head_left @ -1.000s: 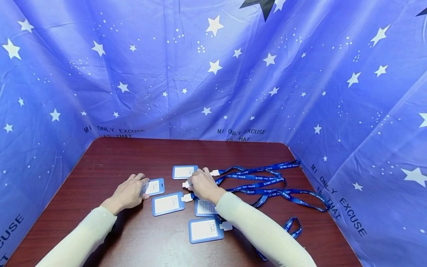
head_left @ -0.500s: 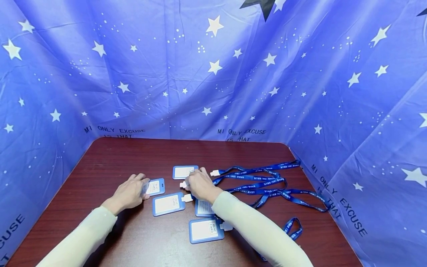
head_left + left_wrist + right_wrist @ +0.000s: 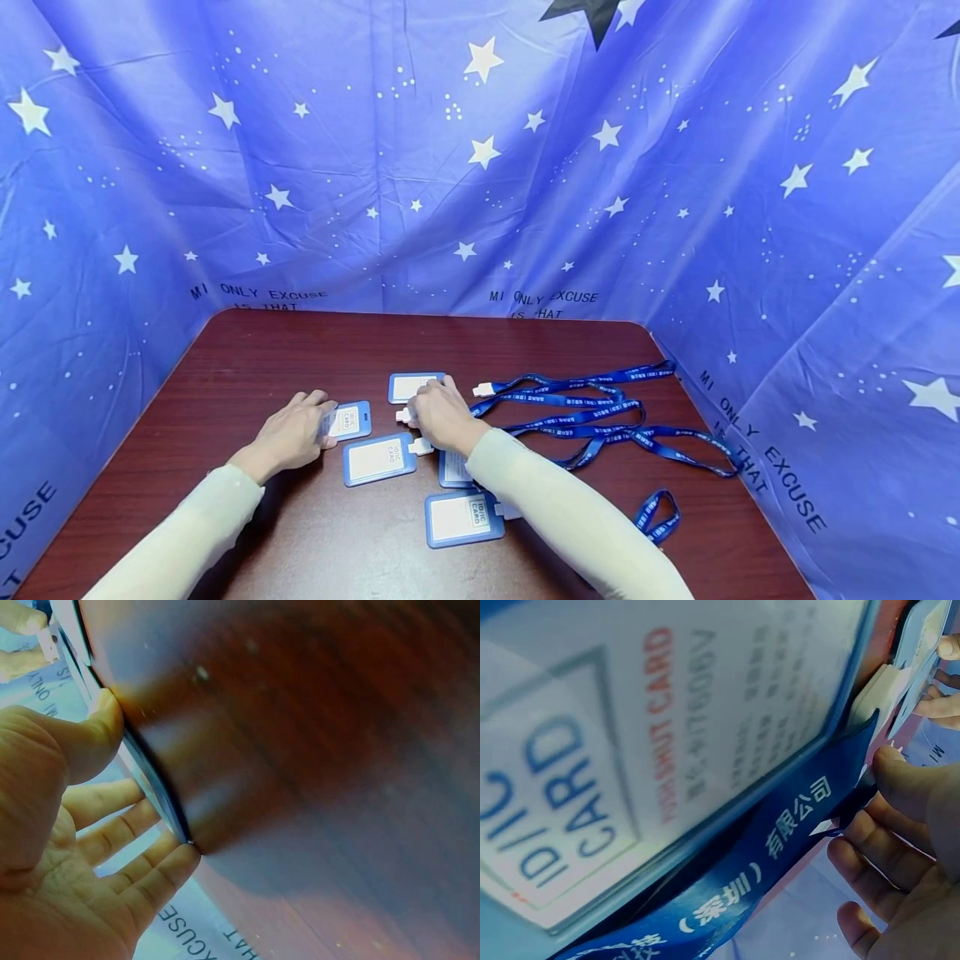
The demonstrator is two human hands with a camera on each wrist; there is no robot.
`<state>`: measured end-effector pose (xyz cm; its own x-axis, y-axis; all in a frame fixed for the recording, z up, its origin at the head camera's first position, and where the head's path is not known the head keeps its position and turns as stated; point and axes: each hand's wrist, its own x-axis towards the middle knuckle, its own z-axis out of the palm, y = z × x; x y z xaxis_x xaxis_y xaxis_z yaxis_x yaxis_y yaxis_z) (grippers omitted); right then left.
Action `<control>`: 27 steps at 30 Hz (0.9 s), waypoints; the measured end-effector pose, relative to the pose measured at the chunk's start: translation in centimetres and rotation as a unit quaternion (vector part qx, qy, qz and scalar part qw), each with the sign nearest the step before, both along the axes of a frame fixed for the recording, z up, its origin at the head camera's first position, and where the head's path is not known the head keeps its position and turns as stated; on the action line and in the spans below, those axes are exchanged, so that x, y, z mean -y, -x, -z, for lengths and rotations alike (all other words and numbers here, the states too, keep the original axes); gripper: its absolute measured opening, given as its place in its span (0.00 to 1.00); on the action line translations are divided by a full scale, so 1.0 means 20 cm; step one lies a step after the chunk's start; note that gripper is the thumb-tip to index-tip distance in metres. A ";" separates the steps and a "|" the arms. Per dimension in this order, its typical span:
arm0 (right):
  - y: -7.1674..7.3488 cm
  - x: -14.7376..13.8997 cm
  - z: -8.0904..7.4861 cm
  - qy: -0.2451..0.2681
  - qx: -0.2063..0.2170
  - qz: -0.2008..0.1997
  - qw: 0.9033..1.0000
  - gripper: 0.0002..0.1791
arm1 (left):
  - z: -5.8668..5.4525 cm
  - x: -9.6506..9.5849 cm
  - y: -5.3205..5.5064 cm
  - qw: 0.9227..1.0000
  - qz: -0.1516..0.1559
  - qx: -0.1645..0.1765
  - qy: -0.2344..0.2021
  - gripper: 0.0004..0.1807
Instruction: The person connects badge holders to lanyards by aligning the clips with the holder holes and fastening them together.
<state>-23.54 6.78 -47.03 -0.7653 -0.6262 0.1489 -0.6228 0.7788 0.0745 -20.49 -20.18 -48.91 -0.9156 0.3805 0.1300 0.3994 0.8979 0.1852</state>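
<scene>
My left hand (image 3: pixel 294 430) grips a blue-edged badge holder (image 3: pixel 348 420) by its left end, thumb on one long edge and fingers on the other. The slot end of that holder faces right. My right hand (image 3: pixel 448 418) pinches a blue lanyard (image 3: pixel 855 801) just behind its white plastic clip (image 3: pixel 405 416). That clip points left at the slot, with a short gap between them. In front lies another badge holder (image 3: pixel 378 459) with a white clip (image 3: pixel 421 447) at its right end. Part of the lanyard is hidden under my right hand.
Further badge holders lie behind (image 3: pixel 405 387) and in front (image 3: pixel 463 518) of my right arm. Blue lanyards (image 3: pixel 592 408) spread over the table's right side, one with a loose white clip (image 3: pixel 483 389). A starry blue curtain (image 3: pixel 420 167) surrounds the dark red table (image 3: pixel 300 350).
My right hand has slid left with the lanyard, bringing its white clip closer to the badge holder in my left hand. The left hand has stayed put.
</scene>
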 end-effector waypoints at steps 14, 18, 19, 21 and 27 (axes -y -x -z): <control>0.02 0.07 0.01 -0.014 0.004 0.011 1.000 0.07 | -0.01 0.00 0.00 1.000 0.006 -0.001 0.000 0.32; 0.02 0.10 0.00 -0.022 0.012 0.013 1.000 0.07 | -0.01 0.00 0.00 1.000 0.006 0.002 0.000 0.33; 0.02 0.11 -0.01 -0.024 0.014 0.013 1.000 0.07 | -0.01 0.00 0.00 1.000 0.006 0.002 -0.001 0.33; 0.02 0.13 -0.01 -0.028 0.014 0.013 0.999 0.07 | -0.01 0.00 0.00 1.000 0.005 0.003 -0.002 0.33; 0.01 0.17 0.00 -0.041 0.024 0.022 0.999 0.08 | -0.01 0.00 0.00 1.000 0.001 0.007 -0.003 0.33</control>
<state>-23.72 3.29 -46.97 -0.7969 -0.6011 0.0603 -0.5931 0.7975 0.1107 -20.50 -20.12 -48.67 -0.9163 0.3823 0.1193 0.3992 0.8954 0.1970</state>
